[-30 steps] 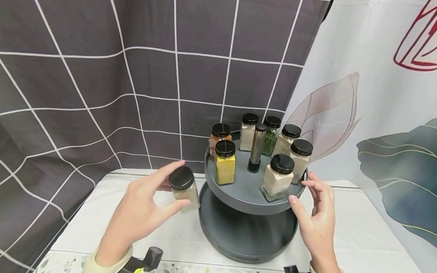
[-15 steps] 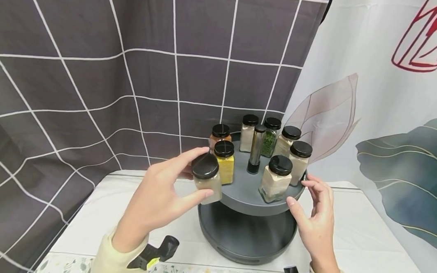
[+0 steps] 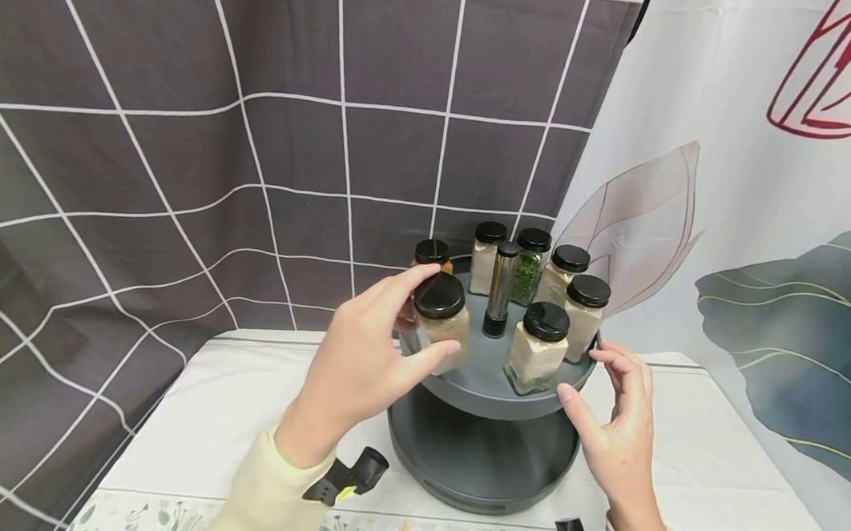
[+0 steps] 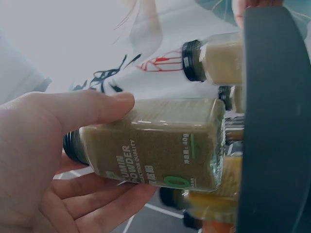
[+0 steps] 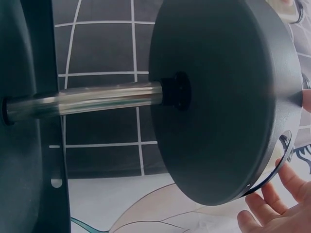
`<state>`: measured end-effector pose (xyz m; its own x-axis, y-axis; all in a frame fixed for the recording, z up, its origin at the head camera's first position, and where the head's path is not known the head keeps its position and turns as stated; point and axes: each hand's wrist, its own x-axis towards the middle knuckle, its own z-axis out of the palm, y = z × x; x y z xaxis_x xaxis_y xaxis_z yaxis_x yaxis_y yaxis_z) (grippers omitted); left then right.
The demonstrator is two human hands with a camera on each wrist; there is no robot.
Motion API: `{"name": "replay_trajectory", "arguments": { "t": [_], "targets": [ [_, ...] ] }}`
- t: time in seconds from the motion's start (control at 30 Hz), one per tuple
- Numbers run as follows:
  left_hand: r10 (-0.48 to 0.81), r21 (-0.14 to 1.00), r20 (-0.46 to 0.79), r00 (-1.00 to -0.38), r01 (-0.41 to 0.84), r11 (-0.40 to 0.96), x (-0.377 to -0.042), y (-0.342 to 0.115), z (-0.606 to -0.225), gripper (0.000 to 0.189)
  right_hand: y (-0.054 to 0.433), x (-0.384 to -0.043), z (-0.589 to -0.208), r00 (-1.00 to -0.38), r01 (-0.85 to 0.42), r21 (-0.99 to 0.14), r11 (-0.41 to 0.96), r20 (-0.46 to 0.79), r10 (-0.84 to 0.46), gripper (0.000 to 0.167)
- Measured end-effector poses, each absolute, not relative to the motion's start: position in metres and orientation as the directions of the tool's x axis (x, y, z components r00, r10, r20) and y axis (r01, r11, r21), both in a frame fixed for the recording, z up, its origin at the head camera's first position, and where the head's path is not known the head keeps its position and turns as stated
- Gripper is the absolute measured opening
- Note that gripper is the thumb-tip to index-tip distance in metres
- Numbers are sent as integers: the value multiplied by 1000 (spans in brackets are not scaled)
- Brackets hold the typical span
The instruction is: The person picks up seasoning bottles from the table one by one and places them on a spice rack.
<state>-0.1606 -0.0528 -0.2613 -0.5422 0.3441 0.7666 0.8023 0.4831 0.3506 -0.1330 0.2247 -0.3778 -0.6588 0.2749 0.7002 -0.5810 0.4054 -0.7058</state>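
My left hand [image 3: 367, 347] grips a square glass jar of cumin powder [image 4: 160, 145] with a black lid, thumb on one side and fingers on the other. The jar hangs over the front left of the upper tray [image 3: 490, 404] of a grey two-tier spice rack. In the left wrist view its base is a little apart from the tray's rim. A yellow spice jar [image 4: 214, 206] behind it is hidden in the head view. My right hand [image 3: 615, 424] holds the upper tray's right rim, its fingers by a slot in the right wrist view.
Several black-lidded jars, among them a green herb jar [image 3: 528, 275] and a pale powder jar [image 3: 536, 355], stand on the upper tray round a metal post [image 3: 500, 289]. Below is the lower tray [image 3: 481, 505]. A dark checked cloth [image 3: 280, 146] hangs behind.
My left hand has carried the cumin jar rightward and slightly up, from beside the rack to over the upper tray, in front of the yellow jar. My right hand has stayed at the rim.
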Motion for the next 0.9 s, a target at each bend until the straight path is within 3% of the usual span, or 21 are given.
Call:
{"name": "replay_trajectory", "arguments": {
  "t": [0.5,0.9],
  "targets": [
    [373,232,763,-528,762,605,-169,-22,-273,70,224,-134,-378,-638,-579,-681,448,721,270,54],
    [369,202,751,-547,723,661,-173,-11,-286,71,224,-133,-377,-639,-558,-679,477,719,276,55]
  ]
}}
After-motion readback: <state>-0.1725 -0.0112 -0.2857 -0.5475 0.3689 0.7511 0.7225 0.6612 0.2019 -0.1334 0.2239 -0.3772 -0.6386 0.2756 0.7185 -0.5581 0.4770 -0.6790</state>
